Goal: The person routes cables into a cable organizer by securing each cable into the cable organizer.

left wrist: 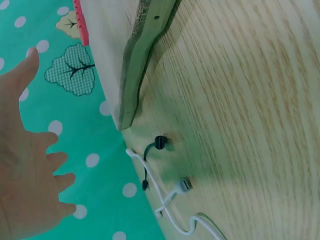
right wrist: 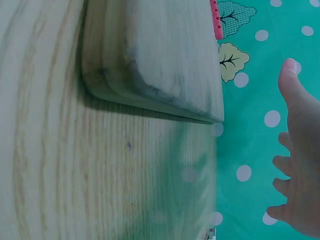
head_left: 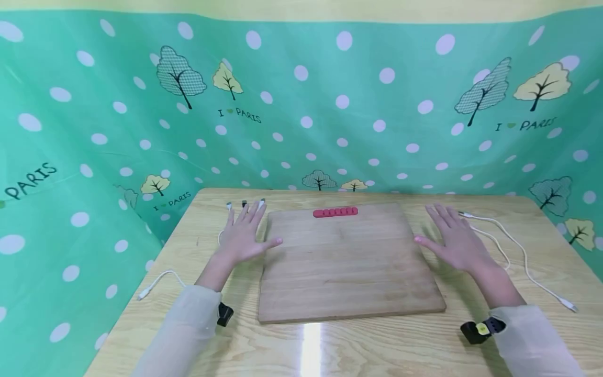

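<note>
In the head view my left hand (head_left: 241, 240) is held over the left edge of a wooden board (head_left: 348, 267), fingers spread and nothing in them. My right hand (head_left: 459, 242) hovers off the board's right edge, also spread, its thumb toward the board. Along the board's far edge lies a red notched strip (head_left: 335, 212). Both wrist views show the hands with straight fingers, apart from the board. Near the left hand are a black cable plug (left wrist: 160, 142) and a white cable plug (left wrist: 184, 185).
A white cable (head_left: 523, 256) lies on the table right of the board. Another white cable end (head_left: 153, 285) sits at the table's left edge. A green dotted curtain (head_left: 301, 104) hangs behind and to the sides. The board stands on a light wooden table (head_left: 264, 351).
</note>
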Tool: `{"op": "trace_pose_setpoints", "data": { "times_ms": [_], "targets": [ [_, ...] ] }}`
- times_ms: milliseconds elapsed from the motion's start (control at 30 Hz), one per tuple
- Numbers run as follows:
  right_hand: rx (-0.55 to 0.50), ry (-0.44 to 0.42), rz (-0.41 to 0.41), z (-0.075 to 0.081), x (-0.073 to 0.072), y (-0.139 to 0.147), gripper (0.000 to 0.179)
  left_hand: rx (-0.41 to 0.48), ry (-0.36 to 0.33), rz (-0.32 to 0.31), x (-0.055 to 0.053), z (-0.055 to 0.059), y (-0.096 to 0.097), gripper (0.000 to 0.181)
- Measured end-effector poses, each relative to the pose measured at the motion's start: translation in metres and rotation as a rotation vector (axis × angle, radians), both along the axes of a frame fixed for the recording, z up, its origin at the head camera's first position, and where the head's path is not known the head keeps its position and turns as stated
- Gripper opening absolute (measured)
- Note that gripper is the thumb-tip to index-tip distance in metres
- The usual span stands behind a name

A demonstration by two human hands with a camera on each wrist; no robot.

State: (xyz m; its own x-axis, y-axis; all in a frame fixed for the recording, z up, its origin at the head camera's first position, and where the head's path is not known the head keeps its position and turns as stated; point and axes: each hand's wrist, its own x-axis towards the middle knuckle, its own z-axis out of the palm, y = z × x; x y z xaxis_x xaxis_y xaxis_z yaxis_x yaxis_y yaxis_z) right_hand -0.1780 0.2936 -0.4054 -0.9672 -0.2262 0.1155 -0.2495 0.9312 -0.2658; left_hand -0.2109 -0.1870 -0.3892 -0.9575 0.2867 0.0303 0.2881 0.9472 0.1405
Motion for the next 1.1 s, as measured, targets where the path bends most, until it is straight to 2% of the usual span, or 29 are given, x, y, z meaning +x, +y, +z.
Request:
{"op": "trace_pose_setpoints", "data": {
  "times_ms": [433,733,1100],
  "targets": [
    [-0.033,-0.002,0.055,0.006,0.002,-0.008,0.086,0.018,-0.02,-0.021,0.003,0.0,0.012,0.101],
    [-0.05,-0.033,0.098,0.0,0.003,-0.014,0.088,0.015,-0.011,-0.053,0.004,-0.002,0.018,0.101],
    [-0.044,-0.016,0.141,-0.004,0.003,-0.025,0.092,-0.005,-0.015,-0.073,0.007,-0.008,0.02,0.102]
  ]
}}
